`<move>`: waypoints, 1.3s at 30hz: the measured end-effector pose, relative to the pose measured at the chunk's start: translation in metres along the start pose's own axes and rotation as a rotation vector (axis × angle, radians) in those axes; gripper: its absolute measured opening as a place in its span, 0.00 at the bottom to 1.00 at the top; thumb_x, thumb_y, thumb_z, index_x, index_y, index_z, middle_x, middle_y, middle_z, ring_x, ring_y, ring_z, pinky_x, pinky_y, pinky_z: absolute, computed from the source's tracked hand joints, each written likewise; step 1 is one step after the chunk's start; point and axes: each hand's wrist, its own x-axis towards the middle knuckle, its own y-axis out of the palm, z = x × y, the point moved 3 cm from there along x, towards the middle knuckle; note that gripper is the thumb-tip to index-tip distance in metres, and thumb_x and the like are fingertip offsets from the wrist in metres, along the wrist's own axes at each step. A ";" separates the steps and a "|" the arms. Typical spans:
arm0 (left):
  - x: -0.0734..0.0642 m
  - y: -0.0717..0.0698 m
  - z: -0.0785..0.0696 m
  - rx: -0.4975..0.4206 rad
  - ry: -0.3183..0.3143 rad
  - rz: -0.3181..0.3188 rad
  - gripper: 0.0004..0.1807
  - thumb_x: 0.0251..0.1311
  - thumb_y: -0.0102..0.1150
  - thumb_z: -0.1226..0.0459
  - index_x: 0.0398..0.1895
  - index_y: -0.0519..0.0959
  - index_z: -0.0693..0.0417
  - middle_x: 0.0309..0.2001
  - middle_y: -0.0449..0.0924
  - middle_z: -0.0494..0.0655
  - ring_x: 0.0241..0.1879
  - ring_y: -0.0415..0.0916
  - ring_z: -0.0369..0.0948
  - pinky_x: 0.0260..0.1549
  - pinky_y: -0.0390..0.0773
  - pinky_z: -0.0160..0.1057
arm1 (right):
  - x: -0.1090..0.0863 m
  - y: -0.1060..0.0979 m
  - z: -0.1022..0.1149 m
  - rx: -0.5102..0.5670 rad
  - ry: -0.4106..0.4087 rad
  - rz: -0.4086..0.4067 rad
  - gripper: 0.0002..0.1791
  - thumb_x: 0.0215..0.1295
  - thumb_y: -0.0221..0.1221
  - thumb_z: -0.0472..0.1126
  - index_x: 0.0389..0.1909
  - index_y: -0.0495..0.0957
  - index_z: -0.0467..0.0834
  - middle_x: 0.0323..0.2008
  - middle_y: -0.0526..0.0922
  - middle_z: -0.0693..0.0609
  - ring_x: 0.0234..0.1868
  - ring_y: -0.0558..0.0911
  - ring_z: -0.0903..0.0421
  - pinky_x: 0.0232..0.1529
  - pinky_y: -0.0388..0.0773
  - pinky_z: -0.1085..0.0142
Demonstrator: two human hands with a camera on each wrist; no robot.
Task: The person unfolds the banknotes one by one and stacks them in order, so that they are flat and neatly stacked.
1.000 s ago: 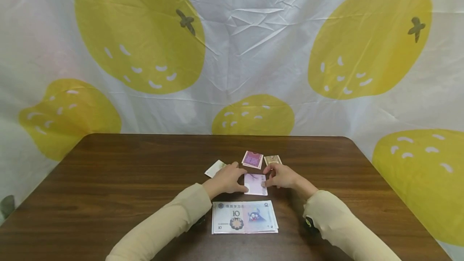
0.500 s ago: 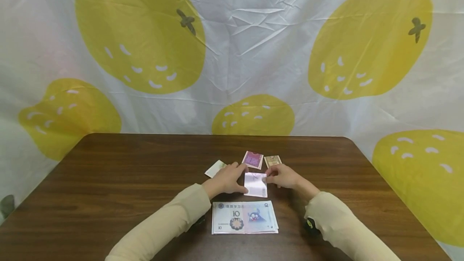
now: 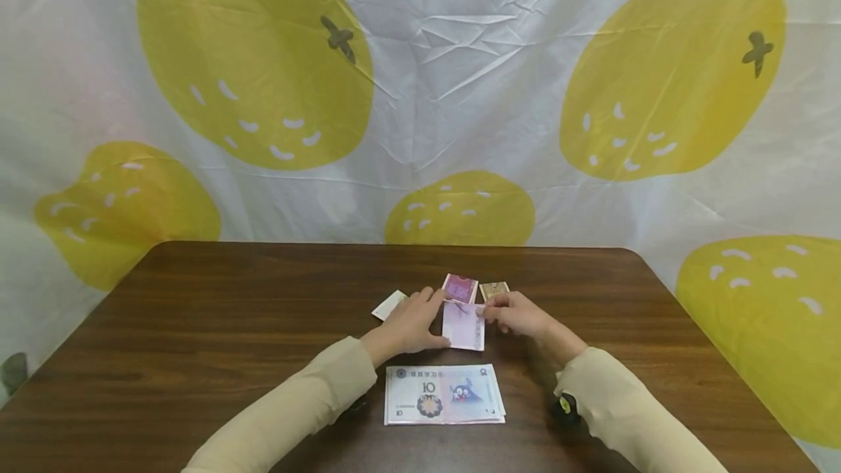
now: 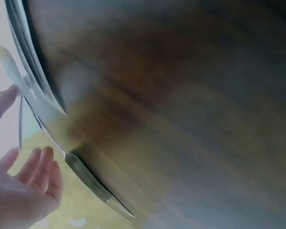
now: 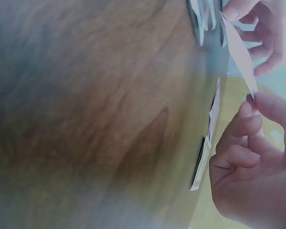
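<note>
A pale purple play banknote [image 3: 463, 328], which looks folded, is between my two hands in the head view. My left hand [image 3: 409, 323] holds its left side, thumb at the near corner and fingers by the far one. At the far right corner, my right hand [image 3: 522, 314] pinches the note between thumb and forefinger. From the right wrist, the note [image 5: 240, 55] shows nearly edge-on, spanning both hands. Nearer the person lies a stack of larger play notes [image 3: 443, 395], the top one marked 10.
Behind the hands, a darker purple folded note [image 3: 461, 288] and a brown one [image 3: 494, 290] lie on the dark wooden table [image 3: 263, 349]. A whitish-green note [image 3: 389, 305] is partly covered by the left hand. A lemon-patterned cloth [image 3: 420, 130] hangs beyond the table.
The pale purple note has shifted slightly away from the person, and its far edge now reaches the darker purple note in view. The right hand has closed its pinch on the corner.
</note>
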 end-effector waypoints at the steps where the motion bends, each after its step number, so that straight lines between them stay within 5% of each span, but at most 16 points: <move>1: 0.000 -0.001 0.000 0.009 0.015 -0.020 0.41 0.42 0.65 0.48 0.59 0.61 0.53 0.46 0.66 0.48 0.44 0.67 0.45 0.40 0.68 0.43 | -0.001 -0.001 0.001 0.018 0.012 -0.010 0.07 0.55 0.54 0.37 0.25 0.74 0.36 0.13 0.66 0.54 0.13 0.64 0.62 0.12 0.56 0.72; 6: -0.003 -0.004 -0.004 0.070 0.095 -0.119 0.39 0.44 0.63 0.47 0.58 0.62 0.53 0.49 0.65 0.47 0.45 0.65 0.43 0.37 0.68 0.42 | -0.003 -0.005 0.003 0.067 0.050 -0.051 0.08 0.56 0.53 0.39 0.25 0.73 0.38 0.12 0.67 0.54 0.14 0.65 0.61 0.13 0.55 0.71; 15: -0.009 -0.011 -0.012 0.216 0.345 -0.390 0.09 0.52 0.58 0.53 0.33 0.75 0.45 0.34 0.71 0.38 0.32 0.66 0.37 0.28 0.62 0.35 | -0.007 -0.011 0.004 0.110 0.104 -0.101 0.12 0.55 0.53 0.42 0.25 0.73 0.35 0.11 0.65 0.55 0.14 0.64 0.61 0.13 0.55 0.70; 20: -0.013 -0.016 -0.018 0.290 0.446 -0.512 0.03 0.54 0.56 0.59 0.27 0.76 0.46 0.28 0.74 0.37 0.28 0.68 0.38 0.25 0.61 0.35 | -0.008 -0.011 0.002 0.155 0.113 -0.097 0.12 0.57 0.53 0.44 0.23 0.73 0.38 0.12 0.67 0.55 0.14 0.64 0.62 0.14 0.56 0.71; 28: -0.015 -0.026 -0.020 0.177 0.437 -0.565 0.03 0.51 0.60 0.61 0.26 0.78 0.49 0.26 0.76 0.38 0.25 0.67 0.36 0.23 0.62 0.33 | -0.013 -0.009 0.007 0.243 0.088 -0.088 0.21 0.60 0.50 0.47 0.35 0.74 0.29 0.21 0.76 0.53 0.15 0.64 0.65 0.13 0.55 0.72; 39: -0.016 -0.026 -0.018 -0.305 0.236 -0.501 0.06 0.48 0.62 0.64 0.21 0.74 0.51 0.20 0.69 0.37 0.21 0.65 0.33 0.22 0.65 0.30 | -0.023 -0.003 0.013 0.279 0.069 -0.040 0.29 0.62 0.48 0.55 0.43 0.73 0.30 0.24 0.77 0.52 0.15 0.63 0.64 0.13 0.55 0.73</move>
